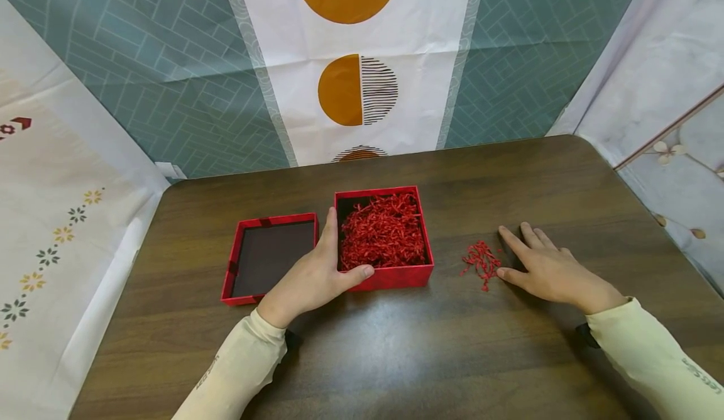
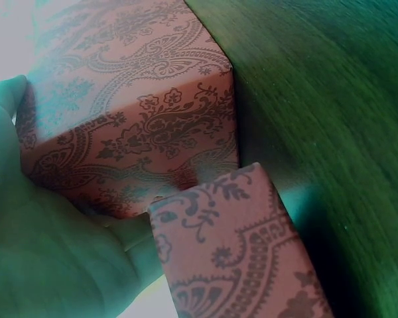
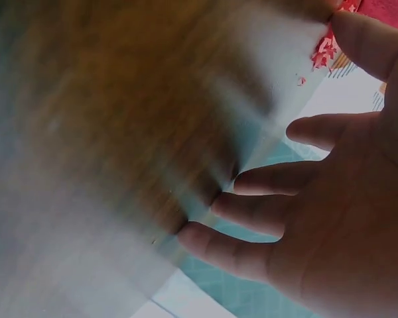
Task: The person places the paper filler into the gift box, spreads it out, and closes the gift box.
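A red box [image 1: 390, 278] filled with shredded red paper [image 1: 384, 231] stands mid-table. My left hand [image 1: 313, 275] rests against its front left corner, straight fingers along the left side and thumb across the front. Up close in the left wrist view, the box [image 2: 166, 126] shows a dark floral pattern, and part of the hand is hidden behind the lid [image 2: 232, 245]. To the right of the box lies a small pile of red paper shreds [image 1: 482, 261]. My right hand [image 1: 551, 272] is palm down beside that pile with fingers spread, its thumb tip at the pile's edge.
The red lid [image 1: 229, 281], its dark inside [image 1: 274, 256] facing up, lies just left of the box. All of this is on a brown wooden table [image 1: 373, 363]. Behind the far table edge hangs a patterned cloth [image 1: 226, 118].
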`<state>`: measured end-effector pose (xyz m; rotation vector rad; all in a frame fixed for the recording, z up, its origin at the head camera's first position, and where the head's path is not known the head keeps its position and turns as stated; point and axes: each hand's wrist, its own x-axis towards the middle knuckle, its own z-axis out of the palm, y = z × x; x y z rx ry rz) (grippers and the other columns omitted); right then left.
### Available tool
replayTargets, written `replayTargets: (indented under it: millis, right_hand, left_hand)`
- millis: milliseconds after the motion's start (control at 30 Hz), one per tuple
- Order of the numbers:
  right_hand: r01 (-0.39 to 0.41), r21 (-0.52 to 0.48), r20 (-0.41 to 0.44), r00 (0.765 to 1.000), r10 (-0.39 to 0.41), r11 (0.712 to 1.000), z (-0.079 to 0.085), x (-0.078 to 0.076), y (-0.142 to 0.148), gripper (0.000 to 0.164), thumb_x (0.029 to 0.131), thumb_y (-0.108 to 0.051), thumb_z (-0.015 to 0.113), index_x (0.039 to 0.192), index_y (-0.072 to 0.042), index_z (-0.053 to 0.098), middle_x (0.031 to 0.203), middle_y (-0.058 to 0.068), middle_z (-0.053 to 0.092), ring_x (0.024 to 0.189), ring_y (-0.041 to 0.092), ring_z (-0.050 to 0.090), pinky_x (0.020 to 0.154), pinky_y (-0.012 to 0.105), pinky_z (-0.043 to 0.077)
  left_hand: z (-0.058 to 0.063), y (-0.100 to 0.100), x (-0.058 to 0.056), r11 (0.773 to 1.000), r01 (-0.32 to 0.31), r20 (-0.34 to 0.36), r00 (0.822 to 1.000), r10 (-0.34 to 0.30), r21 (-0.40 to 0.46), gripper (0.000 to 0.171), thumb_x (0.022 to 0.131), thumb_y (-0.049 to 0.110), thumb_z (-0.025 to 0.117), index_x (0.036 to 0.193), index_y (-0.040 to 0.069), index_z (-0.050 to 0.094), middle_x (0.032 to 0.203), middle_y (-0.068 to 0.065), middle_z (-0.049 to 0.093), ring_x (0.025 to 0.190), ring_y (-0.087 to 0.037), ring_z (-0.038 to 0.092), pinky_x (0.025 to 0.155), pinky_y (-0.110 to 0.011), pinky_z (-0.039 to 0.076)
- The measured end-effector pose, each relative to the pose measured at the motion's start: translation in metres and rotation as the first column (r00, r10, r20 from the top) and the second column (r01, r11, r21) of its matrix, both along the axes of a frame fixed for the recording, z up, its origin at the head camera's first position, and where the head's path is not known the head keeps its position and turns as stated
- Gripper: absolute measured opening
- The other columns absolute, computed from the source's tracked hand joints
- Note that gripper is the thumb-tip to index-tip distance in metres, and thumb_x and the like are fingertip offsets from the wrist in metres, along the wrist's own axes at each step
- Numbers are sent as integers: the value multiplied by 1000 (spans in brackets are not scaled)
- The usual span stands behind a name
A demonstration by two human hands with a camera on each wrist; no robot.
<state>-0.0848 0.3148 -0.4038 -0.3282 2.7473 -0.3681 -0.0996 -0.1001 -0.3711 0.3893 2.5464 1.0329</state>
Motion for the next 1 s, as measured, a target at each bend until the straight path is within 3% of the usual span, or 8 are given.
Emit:
replayTargets:
  millis: [100, 200, 367, 533, 1000]
  right_hand:
    - [-1, -39, -10, 1000, 0, 999, 0, 0, 4, 87, 101, -57, 53, 161, -4, 19, 157, 42, 6, 139, 63, 14, 93, 83, 20]
    - [-8, -87, -32, 999, 5, 996, 1, 3, 7, 73, 102, -45, 58, 155, -2, 33, 156, 42, 10, 139, 62, 17, 91, 83, 22]
    - [-49, -125, -71, 997, 41, 991, 0, 10, 8, 51, 100, -33, 64, 143, -10, 50, 156, 41, 15, 139, 62, 19, 92, 82, 24]
    - [-85, -128, -75, 994, 76, 988, 0, 13, 8, 55, 100, -37, 64, 148, -15, 50, 158, 38, 14, 140, 62, 18, 94, 81, 23]
    - [-88, -158, -88, 993, 75, 983, 1, 15, 9, 55, 101, -37, 63, 149, -13, 50, 158, 37, 16, 141, 58, 21, 94, 81, 25]
  left_hand:
    - [-1, 1, 0, 1000, 0, 3, 1000, 0, -3, 121, 88, 65, 67, 156, 28, -26, 167, 2, -7, 52, -22, 62, 48, -39, 45]
    - [-1, 1, 0, 1000, 2, 9, 1000, -2, -11, 122, 88, 67, 66, 156, 29, -27, 167, 2, -7, 51, -23, 62, 49, -38, 46]
    - [1, 1, 0, 1000, 2, 10, 1000, -2, -18, 121, 87, 68, 66, 153, 34, -30, 167, 2, -7, 47, -23, 60, 47, -38, 44]
    - [1, 0, 1, 1000, 2, 6, 1000, -2, -10, 121, 88, 66, 66, 153, 34, -30, 166, 2, -8, 45, -22, 57, 45, -37, 41]
    - [1, 1, -1, 1000, -6, 3, 1000, 6, -8, 124, 86, 68, 67, 158, 25, -24, 167, 0, -5, 59, -17, 65, 51, -38, 48]
